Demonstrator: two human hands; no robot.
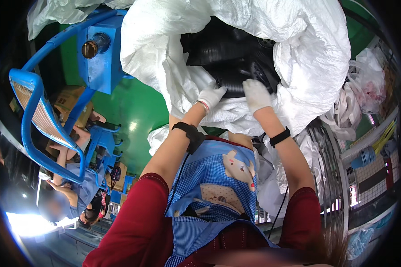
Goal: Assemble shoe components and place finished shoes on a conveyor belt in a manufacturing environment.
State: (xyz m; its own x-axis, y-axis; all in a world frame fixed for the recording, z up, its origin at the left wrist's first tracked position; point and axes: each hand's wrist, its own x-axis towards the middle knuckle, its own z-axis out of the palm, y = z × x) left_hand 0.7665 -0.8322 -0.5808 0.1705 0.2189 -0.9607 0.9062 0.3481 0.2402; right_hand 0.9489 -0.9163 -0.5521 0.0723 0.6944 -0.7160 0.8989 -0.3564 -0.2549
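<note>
A large white woven sack (314, 66) stands in front of me with its mouth rolled wide. Inside it lie several black, finely ribbed bundles (229, 80), shiny and rounded; their exact kind I cannot make out. My left hand (211, 97), in a white glove, has its fingers bent against the left end of the nearest bundle, at the sack's near rim. My right hand (257, 95), also gloved in white, is curled over the right part of that same bundle. The fingertips of both hands are partly hidden. Black bands circle both my forearms.
At the left stand a blue metal box (100, 58) and a blue tubular frame chair (31, 107) on a green floor (127, 115). Another person (75, 182) sits beyond, near cardboard boxes (69, 102). Plastic bags (365, 84) and a wire-mesh rack (370, 189) are on the right.
</note>
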